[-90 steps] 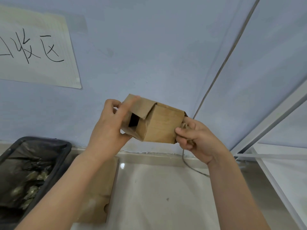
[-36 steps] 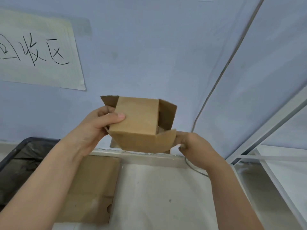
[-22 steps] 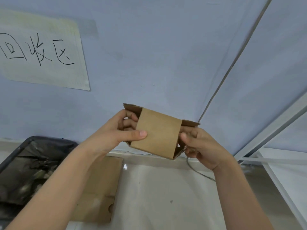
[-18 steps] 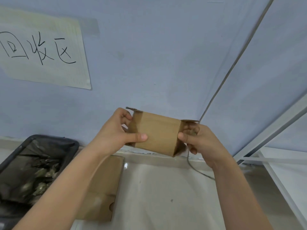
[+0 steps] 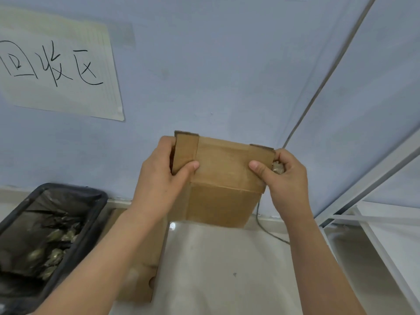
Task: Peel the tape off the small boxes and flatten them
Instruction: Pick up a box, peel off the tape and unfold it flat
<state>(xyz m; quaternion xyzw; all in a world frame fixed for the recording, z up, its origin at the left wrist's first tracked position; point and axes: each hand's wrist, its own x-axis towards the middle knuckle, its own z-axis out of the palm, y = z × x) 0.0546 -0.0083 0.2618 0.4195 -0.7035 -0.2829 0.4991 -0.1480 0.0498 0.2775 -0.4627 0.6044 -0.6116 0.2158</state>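
Now I see the flattened box held up before the wall. My left hand grips its left edge, thumb in front. My right hand pinches its right edge, fingers curled behind.

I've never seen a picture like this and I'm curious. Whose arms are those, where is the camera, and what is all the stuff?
There is no machine here. The camera sits on a person's head and looks down, so you see that person's own two arms. The left hand and the right hand grip a small brown cardboard box that is squashed nearly flat. The right hand also holds a crumpled wad, maybe peeled tape. Below, on the pale floor, lies a flat piece of cardboard. To the left stands a black bin with scraps inside. A paper sign with handwriting hangs on the blue wall.
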